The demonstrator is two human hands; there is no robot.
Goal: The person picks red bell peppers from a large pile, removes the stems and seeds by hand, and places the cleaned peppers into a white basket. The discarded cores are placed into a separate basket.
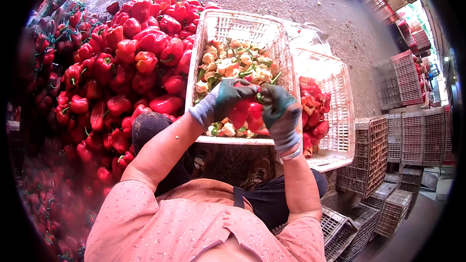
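Observation:
Over a white plastic crate (291, 80), my gloved left hand (233, 96) grips a red bell pepper (242, 113). My gloved right hand (279, 107) is curled at the pepper's other side, its fingertips at the green stem (259, 97). Whether a small tool sits inside the right fist is hidden. Cut pepper cores (225, 65) with green stems and pale seeds lie in the crate below. To the right, a second white crate (346, 112) holds red pepper pieces (315, 116), some showing their pale insides.
A large heap of whole red bell peppers (127, 54) spreads along the left, beside my knee (151, 131). Net bags of peppers (69, 18) stand behind it. Stacked plastic crates (415, 134) line the right side. Concrete floor (302, 7) stretches ahead.

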